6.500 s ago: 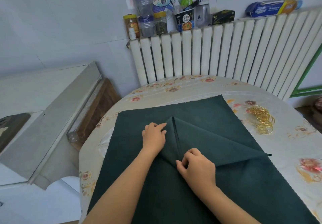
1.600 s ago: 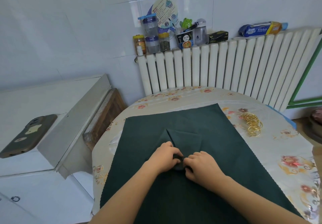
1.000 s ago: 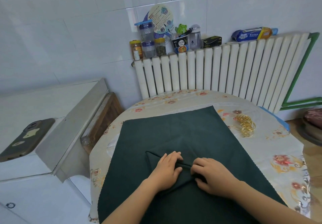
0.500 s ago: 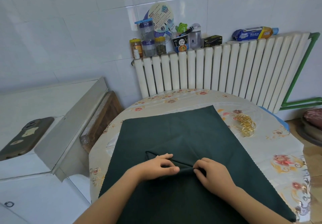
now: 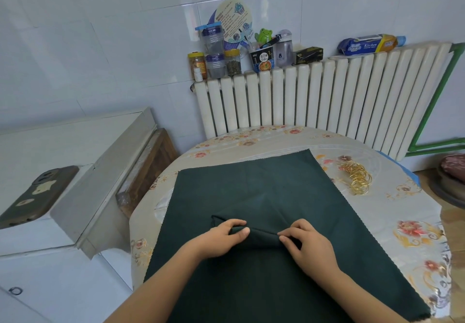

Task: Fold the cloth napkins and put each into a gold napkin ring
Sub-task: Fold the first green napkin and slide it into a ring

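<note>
On the desk, both hands pinch a folded dark green napkin lying on a larger green cloth: left hand grip closed on its left end, right hand on its right. Gold rings lie heaped far right. Jars stand on the radiator, contents unclear.

Radiator: white, ribbed, against the tiled wall across the upper middle of the frame.
On the radiator's top: clear stacked jars, a yellow-lidded jar, a noodle cup, a green frog figure, a black box, a blue and yellow packet.
Paper fan: round, leaning on the wall behind the jars.
Counter: round, under a flowered plastic cover, lower right.
Phone: dark case, flat on the white cabinet at far left.
Green pipe: right edge.
</note>
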The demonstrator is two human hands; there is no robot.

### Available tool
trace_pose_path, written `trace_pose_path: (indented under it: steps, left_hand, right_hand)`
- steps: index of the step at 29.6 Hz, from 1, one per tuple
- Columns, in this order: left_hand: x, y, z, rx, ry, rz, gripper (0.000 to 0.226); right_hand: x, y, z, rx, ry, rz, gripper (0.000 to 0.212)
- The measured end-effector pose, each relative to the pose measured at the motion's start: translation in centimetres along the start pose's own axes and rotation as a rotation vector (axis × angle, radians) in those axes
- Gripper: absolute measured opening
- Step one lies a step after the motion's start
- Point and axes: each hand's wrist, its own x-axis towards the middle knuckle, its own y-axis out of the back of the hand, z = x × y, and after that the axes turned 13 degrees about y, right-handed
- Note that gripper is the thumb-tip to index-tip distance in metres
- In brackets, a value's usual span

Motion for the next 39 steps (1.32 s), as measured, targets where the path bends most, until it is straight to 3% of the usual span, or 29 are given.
trace_pose_path:
  steps: [4, 8, 12, 20, 28, 39]
  left_hand:
    - [1.3, -0.9, 0.3, -0.051, -0.025, 0.203, 0.043]
    - [1.8, -1.7, 1.0, -0.105, -0.119, 0.406, 0.007]
    - [2.1, -2.5, 1.1, -0.136, -0.171, 0.488, 0.014]
    - [2.6, -2.6, 0.8, -0.048, -0.222, 0.491, 0.008]
    - [2.5, -3.2, 0.8, 0.144, -0.251, 0.617, 0.015]
    - [2.4, -3.3, 0.6, 0.035, -0.247, 0.585, 0.008]
  right_hand:
    - [0.2, -0.3, 0.0, -0.002, -0.019, 0.038, 0.014]
    - [0.2, -0.8, 0.0, -0.038, 0.000, 0.072, 0.015]
    - [0.3, -1.1, -0.1, -0.118, 0.052, 0.061, 0.022]
    - [0.5, -2.1, 0.5, -0.092, 0.070, 0.111, 0.011]
    - [0.5, -2.3, 0.4, -0.018, 0.031, 0.094, 0.011]
    - [0.6, -2.0, 0.1, 0.012, -0.002, 0.087, 0.007]
